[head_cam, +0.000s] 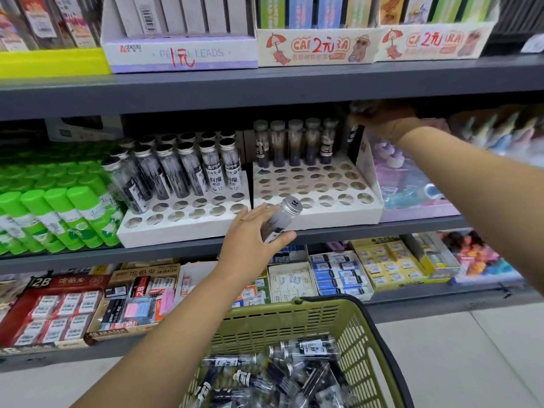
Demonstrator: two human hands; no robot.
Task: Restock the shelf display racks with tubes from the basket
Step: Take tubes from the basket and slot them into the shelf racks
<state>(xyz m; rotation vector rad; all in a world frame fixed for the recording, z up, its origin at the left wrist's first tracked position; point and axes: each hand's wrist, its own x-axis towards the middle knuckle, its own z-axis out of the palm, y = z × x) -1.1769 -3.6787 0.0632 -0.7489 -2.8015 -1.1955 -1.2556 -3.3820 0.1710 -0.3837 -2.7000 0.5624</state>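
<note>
Where the stock lies: the olive basket (pixel 368 334) sits nearest, low in view, with loose tubes (pixel 279 375) heaped flat inside it.
Left hand: the left hand (pixel 250 240) is up above the basket, in front of the shelf edge. Its thumb lies below and its fingers lie along the top, pinching the held tube (pixel 281 220).
Held tube axis: it is slanted, with the silver cap up and to the right, away from the person. The base is hidden in the palm, toward the lower left.
Turning relation: the empty holes of the right rack (pixel 318 214) lie just beyond and to the right of the cap. As the tube lies the cap leads, so I judge the base must swing down and forward before it can seat.
Left rack: the left rack (pixel 182 229) is just left of the hand. Its back rows hold leaning tubes and its two front rows are open.
Nearer hand: the left hand is nearer to the front holes of either rack.
Right hand: the right hand (pixel 382 119) is far back under the upper shelf, at the right end of the five standing tubes (pixel 294 142). It is blurred, with fingers bent downward. I cannot tell whether they grip anything.
Progress: most holes in the right rack are empty, so much restocking looks left to do.
</note>
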